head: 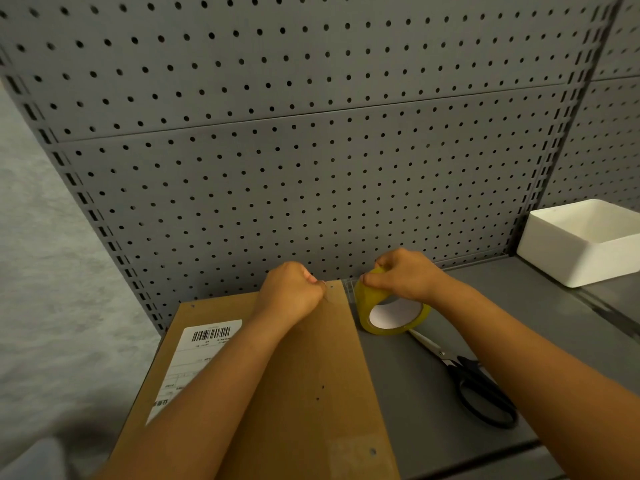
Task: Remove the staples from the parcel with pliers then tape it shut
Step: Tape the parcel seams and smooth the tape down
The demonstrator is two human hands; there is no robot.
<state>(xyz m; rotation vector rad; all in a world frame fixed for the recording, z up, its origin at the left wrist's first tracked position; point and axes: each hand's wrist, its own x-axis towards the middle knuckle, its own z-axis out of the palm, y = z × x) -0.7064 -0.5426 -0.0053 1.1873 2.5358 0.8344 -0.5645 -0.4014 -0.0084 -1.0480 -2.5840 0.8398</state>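
Both hands work: left hand point(292, 289) pinches tape onto the parcel point(277, 382), which runs lengthwise away; right hand point(403, 273) grips the tape roll point(391, 308).

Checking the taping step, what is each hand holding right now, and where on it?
The right hand grips the tape roll at its top rim. The left hand pinches the pulled tape end against the parcel.
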